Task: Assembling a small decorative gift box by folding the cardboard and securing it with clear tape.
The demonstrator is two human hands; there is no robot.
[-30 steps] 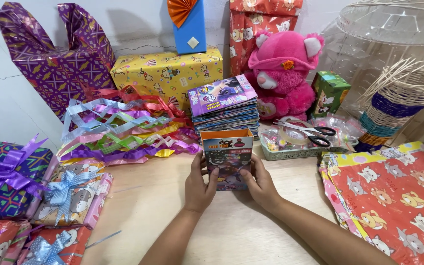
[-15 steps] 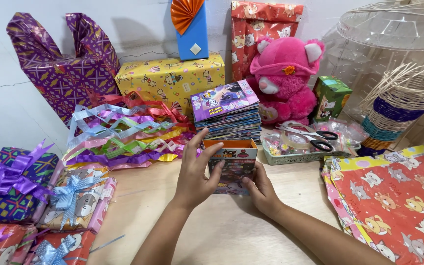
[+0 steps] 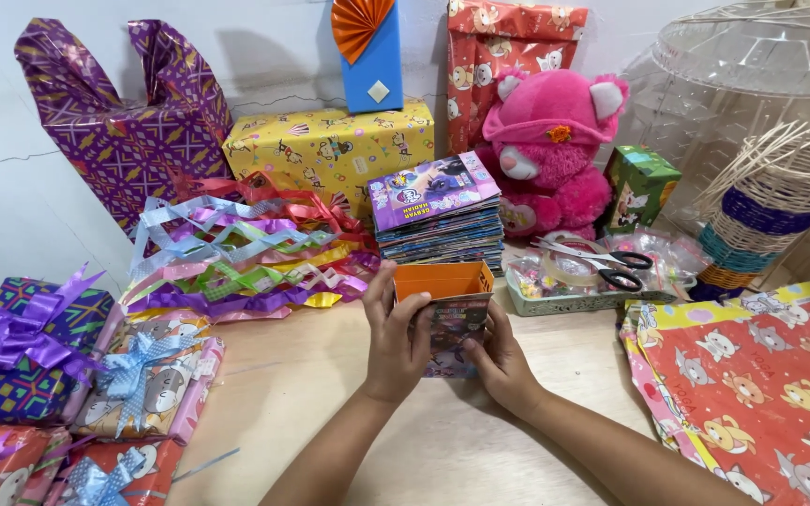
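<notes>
Open orange-lined box held upright on table | gripped by left hand and right hand | booklet stack just behind

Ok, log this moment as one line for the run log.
left hand: holding small open box | right hand: holding same box | box: upright, orange inside | behind: stack of booklets | surface: wooden table

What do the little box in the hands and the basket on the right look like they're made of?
Small box, held upright between left hand and right hand: likely thin printed cardboard, judging by the flat creased walls, plain orange inside and glossy pictures outside. Basket: woven cane or rattan, it seems, with pale loose strands at the rim and blue and green bands.
</notes>
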